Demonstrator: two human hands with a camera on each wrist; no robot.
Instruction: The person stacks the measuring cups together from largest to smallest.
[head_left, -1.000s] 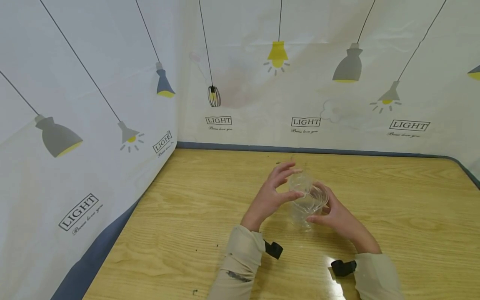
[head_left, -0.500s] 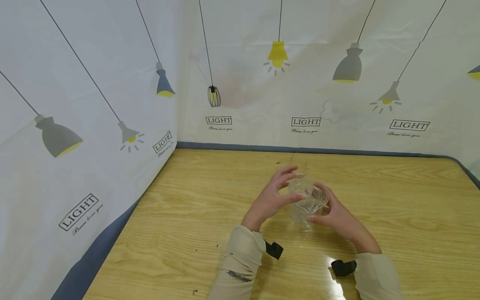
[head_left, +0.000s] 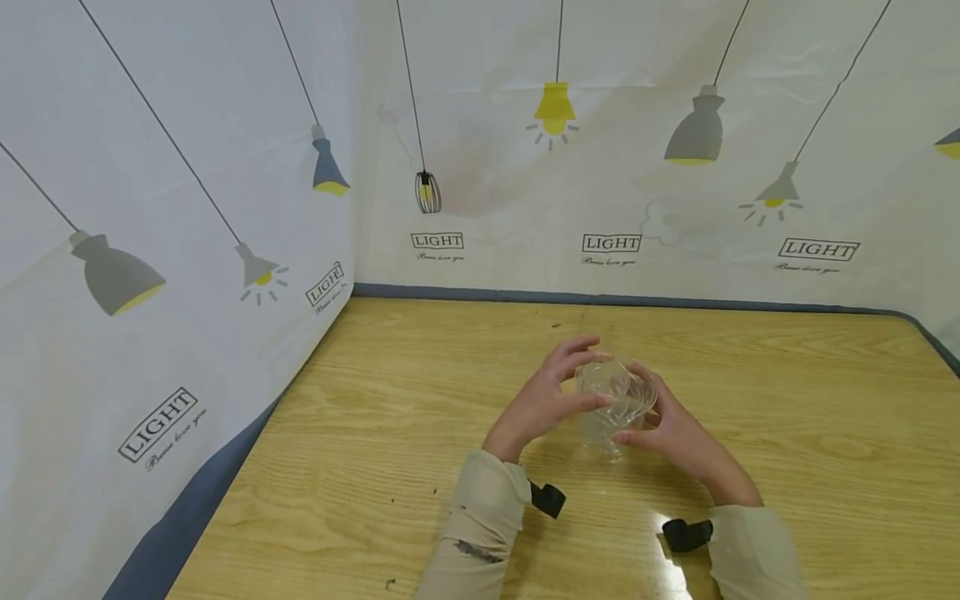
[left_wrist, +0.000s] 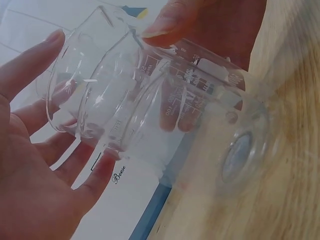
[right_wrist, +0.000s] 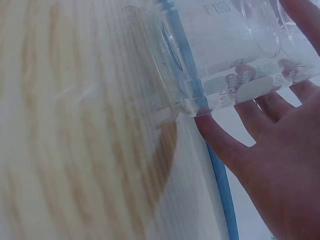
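Clear glass beakers stand nested one in another over the wooden table. The outer beaker (head_left: 600,437), with white printed graduations, rests low on the tabletop. My right hand (head_left: 681,433) grips it from the right, thumb in front and fingers behind. A smaller beaker (head_left: 598,377) sits partly inside, and my left hand (head_left: 534,407) holds it near the rim between thumb and fingers. In the left wrist view, several rims with pouring spouts line up one behind another above the printed outer beaker (left_wrist: 200,82). The right wrist view shows the outer beaker's base (right_wrist: 175,65) beside my little finger.
A wooden table (head_left: 420,392) spreads under both hands. White cloth (head_left: 495,192) printed with hanging lamps rises behind and at the left, with a blue band (head_left: 480,294) along the table's back edge. Black wrist straps (head_left: 550,500) hang from the sleeves.
My left hand has come down slightly, and the smaller beaker sits lower inside the stack. My right hand and the outer beaker have stayed put.
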